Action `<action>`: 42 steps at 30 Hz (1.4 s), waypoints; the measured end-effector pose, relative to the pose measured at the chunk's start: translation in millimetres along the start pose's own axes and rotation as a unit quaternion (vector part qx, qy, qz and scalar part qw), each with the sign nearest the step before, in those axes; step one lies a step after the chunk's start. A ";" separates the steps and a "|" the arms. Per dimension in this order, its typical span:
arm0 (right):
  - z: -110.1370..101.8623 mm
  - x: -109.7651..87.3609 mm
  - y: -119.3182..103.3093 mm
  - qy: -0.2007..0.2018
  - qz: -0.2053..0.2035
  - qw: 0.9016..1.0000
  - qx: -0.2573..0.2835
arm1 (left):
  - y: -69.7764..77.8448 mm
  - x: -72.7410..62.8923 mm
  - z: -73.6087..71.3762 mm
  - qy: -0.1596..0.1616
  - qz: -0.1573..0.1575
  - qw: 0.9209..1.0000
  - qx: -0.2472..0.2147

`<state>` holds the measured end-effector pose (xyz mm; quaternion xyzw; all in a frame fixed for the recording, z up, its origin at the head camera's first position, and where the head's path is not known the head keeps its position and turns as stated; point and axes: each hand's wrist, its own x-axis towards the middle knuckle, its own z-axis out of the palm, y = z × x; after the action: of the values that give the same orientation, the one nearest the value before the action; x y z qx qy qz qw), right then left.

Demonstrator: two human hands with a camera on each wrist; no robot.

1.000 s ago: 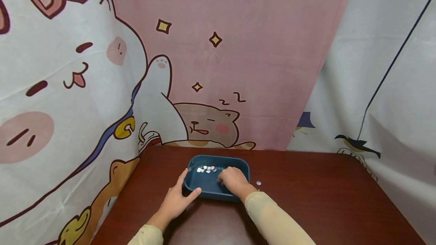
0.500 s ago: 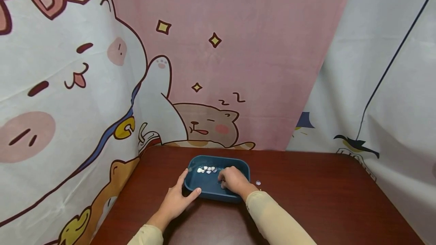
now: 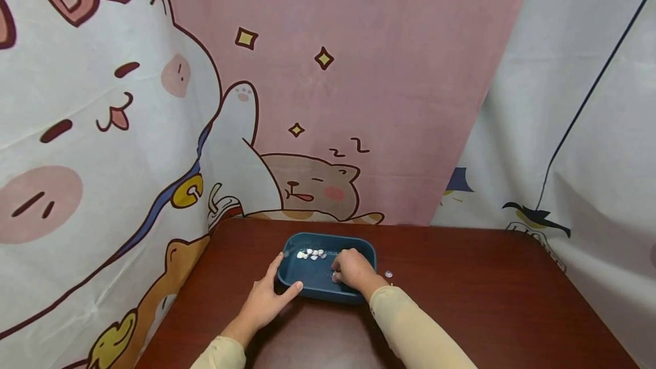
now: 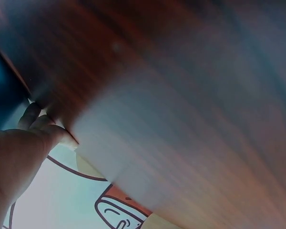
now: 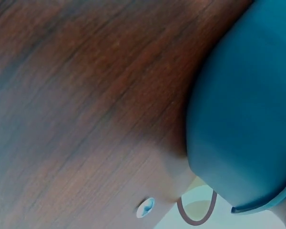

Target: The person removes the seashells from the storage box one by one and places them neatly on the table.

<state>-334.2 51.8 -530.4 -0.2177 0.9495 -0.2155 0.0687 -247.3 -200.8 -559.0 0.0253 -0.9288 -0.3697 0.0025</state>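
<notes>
A blue rectangular basin point(image 3: 312, 289) stands near the middle of the table. Its far left part holds a cluster of several small white pieces point(image 3: 314, 254), like pebbles or shells. My left hand point(image 3: 263, 300) is spread at the near left corner, fingers on the left rim and thumb on the front wall. Inside the basin's right half, my right hand point(image 3: 355, 271) is bent down with curled fingers, pinching a small pale piece point(image 3: 334, 275) that mostly hides under the fingertips. The right wrist view shows the basin's outer wall point(image 5: 243, 119), but not the fingers.
One small shiny whitish piece point(image 3: 388, 274) lies on the table just right of the basin. The dark red-brown wooden table point(image 3: 487, 295) extends to both sides. Cartoon-printed cloth point(image 3: 400, 101) hangs behind and left of it.
My right hand's fingertips have shifted slightly rightward inside the basin, and a pale piece now shows at them. The left hand and the basin stay in place.
</notes>
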 end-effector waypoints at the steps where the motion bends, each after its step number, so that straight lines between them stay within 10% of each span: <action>1: -0.2 0.1 -0.5 0.002 0.003 1.000 -0.003 | 0.3 0.1 -0.2 0.000 -0.001 1.000 0.001; 19: -2.1 -3.3 -2.7 0.014 -0.011 0.996 -0.082 | 2.7 -0.3 -0.4 -0.003 0.000 1.000 0.002; 28: -26.0 -19.5 1.5 0.089 -0.049 0.995 -0.020 | 1.0 -0.7 0.3 0.001 0.002 1.000 0.003; 35: -71.5 -57.9 66.0 0.158 -0.002 0.987 0.016 | 2.7 0.1 2.4 -0.001 0.007 1.000 0.004; 42: -65.9 -84.7 140.5 0.126 0.060 0.990 -0.025 | 0.9 0.0 -0.4 0.006 0.003 1.000 0.013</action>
<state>-327.0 228.5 -529.8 -0.1327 0.9670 -0.2129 -0.0445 -247.3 -200.3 -558.1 0.0245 -0.9335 -0.3576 0.0087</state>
